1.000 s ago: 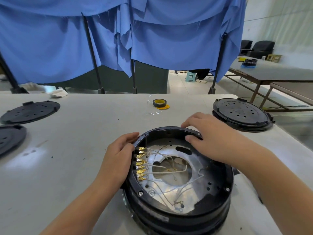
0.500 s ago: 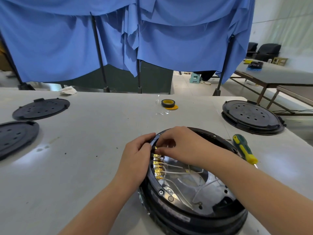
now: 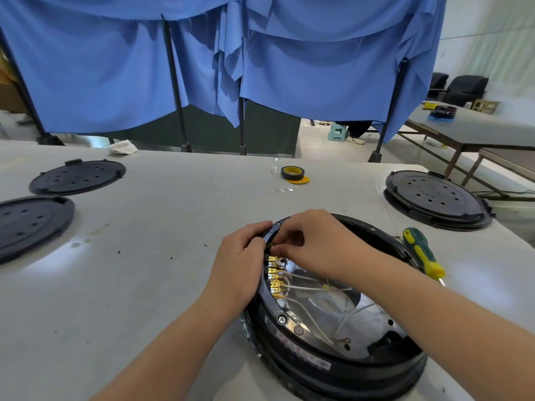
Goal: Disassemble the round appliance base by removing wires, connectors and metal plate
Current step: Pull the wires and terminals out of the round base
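The round black appliance base (image 3: pixel 333 360) lies open-side up on the grey table in front of me. Inside it are a shiny metal plate (image 3: pixel 373 322), several white wires (image 3: pixel 309 287) and a row of brass connectors (image 3: pixel 275 277) along the left inner rim. My left hand (image 3: pixel 237 264) grips the outer left rim of the base beside the connectors. My right hand (image 3: pixel 315 244) reaches over the rim, and its fingertips pinch the topmost connector of the row; the pinched part itself is hidden by the fingers.
A green-and-yellow screwdriver (image 3: pixel 424 254) lies just right of the base. A stack of black round covers (image 3: pixel 434 198) sits at the far right, two more covers (image 3: pixel 78 176) at the left. A roll of black and yellow tape (image 3: pixel 292 172) lies further back. Blue curtains hang behind.
My right hand left the far rim of the base and came across to the top of the connector row. My left hand stayed on the left rim. My view shifted left.
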`<state>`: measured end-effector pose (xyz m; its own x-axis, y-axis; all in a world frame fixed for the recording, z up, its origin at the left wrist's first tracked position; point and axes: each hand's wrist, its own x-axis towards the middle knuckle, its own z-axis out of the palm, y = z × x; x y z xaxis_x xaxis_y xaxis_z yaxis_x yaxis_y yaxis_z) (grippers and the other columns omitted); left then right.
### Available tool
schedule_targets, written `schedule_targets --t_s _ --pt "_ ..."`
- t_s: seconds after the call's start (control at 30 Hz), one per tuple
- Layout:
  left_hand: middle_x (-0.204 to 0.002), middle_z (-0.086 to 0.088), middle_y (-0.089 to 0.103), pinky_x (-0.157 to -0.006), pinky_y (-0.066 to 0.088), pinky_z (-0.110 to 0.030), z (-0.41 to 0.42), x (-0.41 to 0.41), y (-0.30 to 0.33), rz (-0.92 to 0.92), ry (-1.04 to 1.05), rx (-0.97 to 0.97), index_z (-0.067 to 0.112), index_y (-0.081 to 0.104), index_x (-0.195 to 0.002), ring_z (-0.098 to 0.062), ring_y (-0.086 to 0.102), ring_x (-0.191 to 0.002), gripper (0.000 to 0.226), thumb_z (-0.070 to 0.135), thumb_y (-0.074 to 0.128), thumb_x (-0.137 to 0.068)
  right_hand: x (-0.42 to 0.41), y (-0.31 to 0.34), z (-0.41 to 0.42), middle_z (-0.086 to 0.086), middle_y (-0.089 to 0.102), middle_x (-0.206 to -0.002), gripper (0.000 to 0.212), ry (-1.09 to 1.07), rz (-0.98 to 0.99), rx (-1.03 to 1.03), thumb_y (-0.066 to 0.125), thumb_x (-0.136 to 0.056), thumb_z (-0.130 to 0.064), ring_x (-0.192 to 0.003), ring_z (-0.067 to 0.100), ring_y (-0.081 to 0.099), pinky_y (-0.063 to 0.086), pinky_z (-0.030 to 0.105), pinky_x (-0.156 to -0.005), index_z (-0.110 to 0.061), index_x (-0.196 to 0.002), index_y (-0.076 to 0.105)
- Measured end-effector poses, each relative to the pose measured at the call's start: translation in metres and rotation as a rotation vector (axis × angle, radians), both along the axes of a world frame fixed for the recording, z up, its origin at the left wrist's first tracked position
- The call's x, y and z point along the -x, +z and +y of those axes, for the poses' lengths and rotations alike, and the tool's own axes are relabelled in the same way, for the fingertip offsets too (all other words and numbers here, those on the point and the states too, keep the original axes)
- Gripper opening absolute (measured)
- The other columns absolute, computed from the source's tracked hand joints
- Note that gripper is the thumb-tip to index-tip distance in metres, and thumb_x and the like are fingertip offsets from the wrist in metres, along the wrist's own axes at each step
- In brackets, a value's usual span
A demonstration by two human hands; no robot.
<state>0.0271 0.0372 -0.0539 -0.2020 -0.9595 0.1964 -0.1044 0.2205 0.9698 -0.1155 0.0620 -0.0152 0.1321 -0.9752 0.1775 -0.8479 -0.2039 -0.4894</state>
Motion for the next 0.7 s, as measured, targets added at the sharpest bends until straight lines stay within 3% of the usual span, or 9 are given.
schedule_targets --t_s 0.17,0.4,0.57,0.7 --pt "-0.094 0.026 0.064 -0.070 0.044 0.000 -0.0006 0.0005 0.0004 0.005 -0.002 0.008 0.021 0.069 -0.109 0.018 0.059 -0.086 0.042 -0.003 0.043 -0.087 0.0005 0.0021 -0.0009 -0.012 0.059 -0.073 0.011 0.005 -0.008 -0.027 0.072 -0.082 -0.028 -0.069 0.004 0.055 0.043 0.022 -0.065 -0.030 -0.073 0.066" --pt "-0.096 0.024 0.064 -0.071 0.043 0.002 -0.0024 0.0005 -0.0007 0.002 -0.001 0.005 0.019 0.068 -0.112 0.016 0.057 -0.090 0.042 -0.003 0.043 -0.087 -0.0004 0.0003 -0.0012 -0.009 0.069 -0.071 0.007 -0.011 0.010 -0.003 0.071 -0.081 -0.030 -0.066 0.003 0.063 0.053 0.025 -0.065 -0.024 -0.078 0.072" --pt "-0.095 0.022 0.065 -0.070 0.045 -0.001 -0.0024 0.0008 -0.0010 0.020 -0.011 -0.004 0.018 0.068 -0.111 0.013 0.060 -0.088 0.043 -0.005 0.042 -0.087 0.0004 0.0012 -0.0001 -0.012 0.061 -0.071 0.011 0.009 0.037 -0.002 0.070 -0.083 -0.029 -0.066 0.003 0.056 0.042 0.019 -0.062 -0.030 -0.073 0.064" --pt "-0.097 0.020 0.064 -0.073 0.045 -0.001 -0.0026 0.0009 -0.0013 0.013 -0.005 0.000 0.017 0.068 -0.114 0.008 0.058 -0.096 0.043 -0.004 0.042 -0.087 -0.0005 0.0004 -0.0002 -0.010 0.066 -0.071 0.007 -0.008 0.031 0.000 0.070 -0.083 -0.029 -0.065 0.004 0.059 0.047 0.023 -0.062 -0.027 -0.076 0.068"
